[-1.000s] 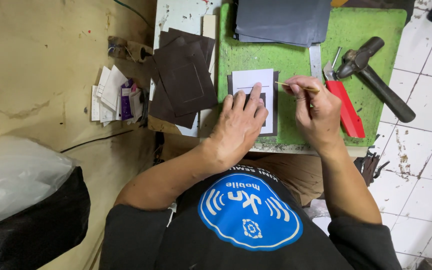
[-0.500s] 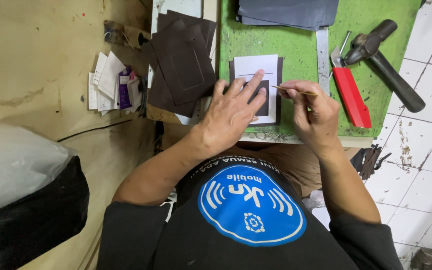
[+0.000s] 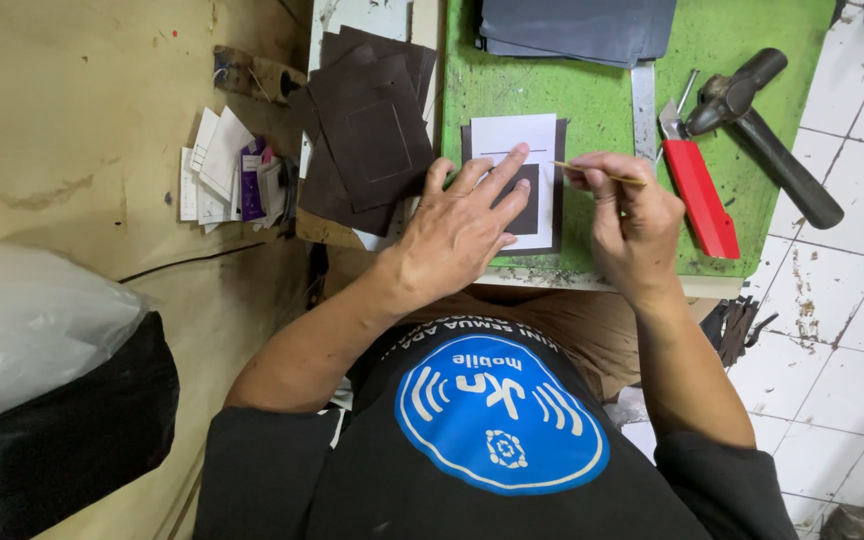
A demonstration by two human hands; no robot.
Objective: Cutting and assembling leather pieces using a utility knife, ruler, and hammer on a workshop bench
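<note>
While left hand (image 3: 462,225) pins it | white card template (image 3: 515,140) on dark leather (image 3: 560,190)

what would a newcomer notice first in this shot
The eye goes first to the two hands at the middle of the green cutting mat: the left hand presses flat on a white template over a dark piece, while the right hand holds a thin stick-like tool beside it. To the right lie a red-handled knife and a black hammer, and a stack of dark brown pieces sits left of the mat.
</note>
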